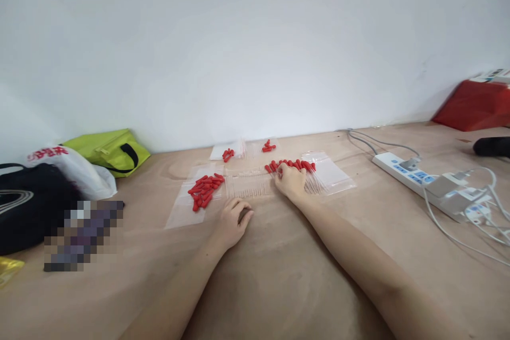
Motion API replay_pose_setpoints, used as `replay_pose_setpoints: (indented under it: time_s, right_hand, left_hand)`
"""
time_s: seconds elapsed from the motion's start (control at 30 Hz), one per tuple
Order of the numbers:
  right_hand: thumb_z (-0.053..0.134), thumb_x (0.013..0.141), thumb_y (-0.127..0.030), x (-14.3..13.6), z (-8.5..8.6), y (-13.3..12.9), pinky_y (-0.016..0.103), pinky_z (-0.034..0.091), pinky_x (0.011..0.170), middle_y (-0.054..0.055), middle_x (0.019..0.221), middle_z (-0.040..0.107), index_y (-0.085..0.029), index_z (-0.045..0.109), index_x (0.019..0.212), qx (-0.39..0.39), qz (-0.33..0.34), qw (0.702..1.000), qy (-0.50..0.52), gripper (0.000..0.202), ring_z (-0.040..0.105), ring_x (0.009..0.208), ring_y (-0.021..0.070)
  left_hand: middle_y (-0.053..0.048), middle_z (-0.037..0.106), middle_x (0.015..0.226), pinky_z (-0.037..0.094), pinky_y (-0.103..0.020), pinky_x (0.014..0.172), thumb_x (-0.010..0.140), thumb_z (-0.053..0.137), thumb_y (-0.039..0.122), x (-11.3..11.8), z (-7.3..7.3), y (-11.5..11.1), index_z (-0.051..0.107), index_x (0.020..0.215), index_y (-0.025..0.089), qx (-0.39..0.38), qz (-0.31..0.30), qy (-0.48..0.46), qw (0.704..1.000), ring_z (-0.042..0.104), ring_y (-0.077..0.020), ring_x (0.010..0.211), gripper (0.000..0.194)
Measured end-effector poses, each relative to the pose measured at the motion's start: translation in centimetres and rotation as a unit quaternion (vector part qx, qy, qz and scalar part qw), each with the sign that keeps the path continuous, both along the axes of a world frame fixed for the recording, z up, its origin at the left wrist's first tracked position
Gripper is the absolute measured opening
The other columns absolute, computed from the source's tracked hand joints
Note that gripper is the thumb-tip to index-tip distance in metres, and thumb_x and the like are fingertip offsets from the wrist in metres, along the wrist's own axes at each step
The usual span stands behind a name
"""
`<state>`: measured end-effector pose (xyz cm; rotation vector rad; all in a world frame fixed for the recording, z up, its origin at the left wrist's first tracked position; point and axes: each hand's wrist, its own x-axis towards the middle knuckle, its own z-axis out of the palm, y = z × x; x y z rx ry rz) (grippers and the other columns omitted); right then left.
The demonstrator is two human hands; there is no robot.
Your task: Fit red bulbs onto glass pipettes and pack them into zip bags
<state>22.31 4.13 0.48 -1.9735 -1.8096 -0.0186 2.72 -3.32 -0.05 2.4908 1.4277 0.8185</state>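
My right hand [292, 180] is closed at a row of red-tipped thin sticks [308, 166], its fingertips pressed together on or beside one red end. My left hand [236, 220] rests on the table with fingers curled and thumb apart, nothing visible in it. Between the hands and a little beyond them lies a clear slotted rack [247, 184]. Left of it, a pile of red pieces [206, 189] sits on a clear plastic bag [179, 212]. Two small red clusters [228, 154] [268, 146] lie farther back on bags.
A white power strip [402, 172] with plugs and cables is at right. Red bag [474, 103] stands at the far right. At left are a green bag [105, 151], a white plastic bag [95, 178], a black bag [35, 212] and a blurred flat object [85, 236].
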Motion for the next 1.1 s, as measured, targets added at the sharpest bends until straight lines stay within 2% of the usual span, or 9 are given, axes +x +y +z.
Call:
replay_pose_setpoints:
  time_s: [0.17,0.23,0.4,0.47,0.53,0.6,0.77,0.87,1.1]
  right_hand:
    - [0.044,0.078,-0.026,0.3,-0.5,-0.2,0.035,0.022,0.074,0.009,0.081,0.066,-0.017,0.06,0.082,0.028,0.024,0.999,-0.004,0.019,0.055,0.081,0.0219]
    - [0.042,0.08,-0.027,0.5,-0.6,-0.5,0.035,0.021,0.074,0.009,0.084,0.066,-0.016,0.06,0.081,0.046,0.037,0.998,-0.006,0.021,0.055,0.082,0.0215]
    - [0.042,0.08,-0.028,-0.5,-0.6,-1.6,0.035,0.021,0.075,0.008,0.084,0.066,-0.017,0.062,0.077,0.058,0.085,0.995,-0.006,0.023,0.055,0.081,0.0198]
    - [0.043,0.079,-0.03,-1.3,-0.5,-1.9,0.036,0.022,0.076,0.008,0.082,0.066,-0.018,0.063,0.075,0.045,0.089,0.995,-0.001,0.024,0.055,0.081,0.0201]
    - [0.043,0.079,-0.031,-2.1,-0.3,-1.9,0.037,0.022,0.078,0.008,0.08,0.066,-0.018,0.064,0.077,0.02,0.069,0.997,0.008,0.024,0.056,0.079,0.0208]
    - [0.043,0.079,-0.032,-2.9,0.0,-1.5,0.038,0.023,0.079,0.009,0.078,0.066,-0.017,0.063,0.082,-0.008,0.041,0.999,0.016,0.026,0.058,0.077,0.0216]
    - [0.041,0.079,-0.03,-3.8,0.2,-0.4,0.04,0.023,0.081,0.011,0.078,0.067,-0.015,0.064,0.081,-0.047,0.013,0.999,0.017,0.027,0.06,0.077,0.023]
    - [0.04,0.079,-0.029,-3.8,0.1,-0.2,0.04,0.023,0.081,0.012,0.076,0.067,-0.014,0.065,0.078,-0.049,0.012,0.999,0.01,0.029,0.06,0.075,0.0232]
    - [0.041,0.076,-0.028,-2.4,0.5,-0.4,0.04,0.022,0.08,0.014,0.075,0.067,-0.014,0.065,0.072,-0.085,0.02,0.996,-0.015,0.028,0.06,0.072,0.0225]
  left_hand:
    - [-0.005,0.058,0.083,0.044,-0.033,0.073,0.081,0.048,0.024,0.2,-0.1,-0.1,0.056,0.08,0.018,0.011,-0.001,0.009,1.0,0.054,-0.0187,0.081,0.01]
    - [-0.006,0.058,0.086,0.043,-0.035,0.075,0.08,0.049,0.028,0.0,0.1,0.1,0.057,0.082,0.019,0.043,0.031,0.022,0.998,0.054,-0.0205,0.084,0.012]
    - [-0.009,0.056,0.105,0.034,-0.044,0.087,0.079,0.05,0.039,-3.2,1.5,2.0,0.06,0.097,0.023,0.123,0.236,0.054,0.963,0.049,-0.0285,0.101,0.026]
    - [-0.011,0.049,0.118,0.031,-0.049,0.09,0.081,0.045,0.045,-5.3,1.9,3.2,0.057,0.108,0.025,0.086,0.319,0.077,0.941,0.044,-0.0326,0.109,0.036]
    - [-0.013,0.044,0.125,0.03,-0.052,0.09,0.081,0.041,0.05,-7.2,2.1,4.4,0.052,0.118,0.025,0.02,0.366,0.081,0.927,0.039,-0.0356,0.115,0.046]
    - [-0.013,0.042,0.128,0.031,-0.05,0.092,0.081,0.039,0.052,-8.6,2.0,5.5,0.047,0.123,0.025,-0.032,0.36,0.071,0.93,0.037,-0.0344,0.118,0.05]
    - [-0.009,0.051,0.121,0.036,-0.041,0.093,0.081,0.04,0.051,-9.5,1.5,7.5,0.053,0.117,0.023,-0.044,0.263,0.005,0.964,0.046,-0.0278,0.112,0.048]
    - [-0.005,0.06,0.109,0.041,-0.033,0.089,0.082,0.039,0.047,-8.9,1.0,8.0,0.06,0.107,0.021,-0.035,0.218,-0.021,0.975,0.054,-0.0213,0.102,0.041]
    - [-0.005,0.064,0.102,0.044,-0.032,0.084,0.08,0.046,0.042,-5.8,-0.2,8.0,0.063,0.1,0.021,0.0,0.231,-0.037,0.972,0.058,-0.0204,0.093,0.033]
